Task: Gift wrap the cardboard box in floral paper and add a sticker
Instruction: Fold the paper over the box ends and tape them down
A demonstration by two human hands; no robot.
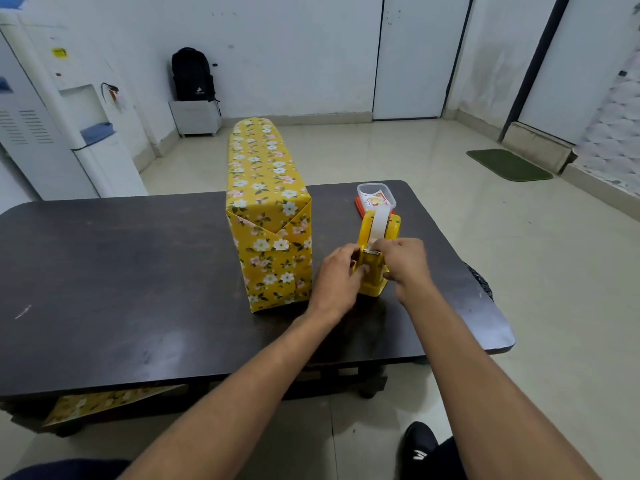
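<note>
Left hand (pixel 337 276), right hand (pixel 406 260) round dispenser (pixel 371 265)

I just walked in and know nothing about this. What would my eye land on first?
The tall box wrapped in yellow floral paper, standing upright in the middle of the dark table. Just right of it, the left hand and right hand hold a yellow tape dispenser, with a clear tub of stickers behind it.

One wide head-worn view, forward and down, close over the dark table (pixel 104 271).
</note>
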